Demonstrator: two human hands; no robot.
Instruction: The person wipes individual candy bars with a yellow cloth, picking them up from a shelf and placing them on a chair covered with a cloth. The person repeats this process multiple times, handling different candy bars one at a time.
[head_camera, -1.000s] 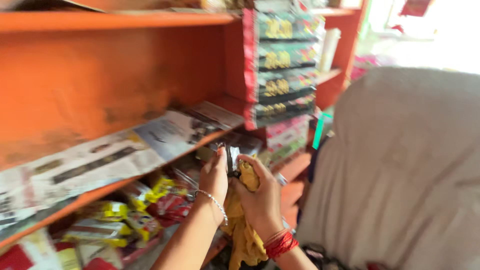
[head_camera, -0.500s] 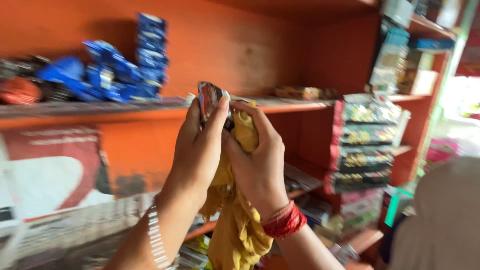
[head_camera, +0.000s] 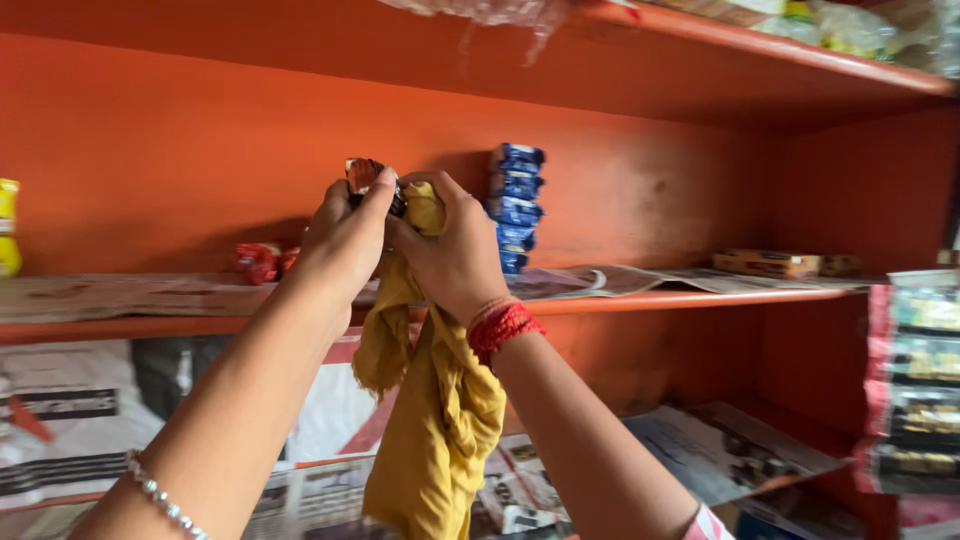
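While both hands pinch a small packet, apparently foil, at an orange shelf, the right hand's trailing yellow cloth could snag; left hand steadies.

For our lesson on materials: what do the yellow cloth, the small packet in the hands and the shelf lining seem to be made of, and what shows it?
Yellow cloth: soft woven fabric, matt; it hangs in limp folds.
Small packet: probably plastic or foil film; its surface glints and crinkles, though it is partly hidden by the left hand and right hand.
Shelf lining: newspaper; thin printed sheets, edges curling.
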